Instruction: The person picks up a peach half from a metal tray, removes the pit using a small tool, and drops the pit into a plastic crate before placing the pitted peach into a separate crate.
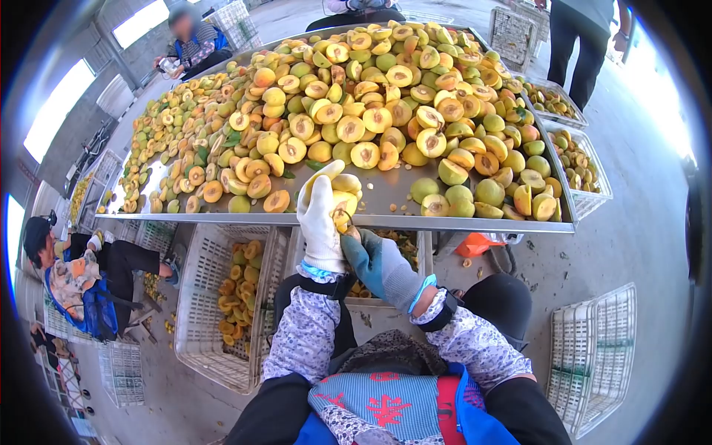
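Observation:
My left hand (320, 226), in a white glove, is closed around a yellow apricot-like fruit (344, 205) just over the table's near edge. The fruit's cut face and brown centre are turned toward me. Against its lower side rests my right hand (377, 265), in a blue and grey glove with the fingers curled together. A thin dark edge shows by the right fingertips, but what they grip is too small to make out. Beyond both hands, a large pile of halved and whole fruit (377, 119) covers much of the metal table (386, 221).
Below the table stand a white crate (194, 311) partly filled with fruit halves and another crate under my hands. More fruit-filled crates (586, 162) line the right end. Stacked crates (593, 356) stand at lower right. Other people (81, 278) sit or stand around.

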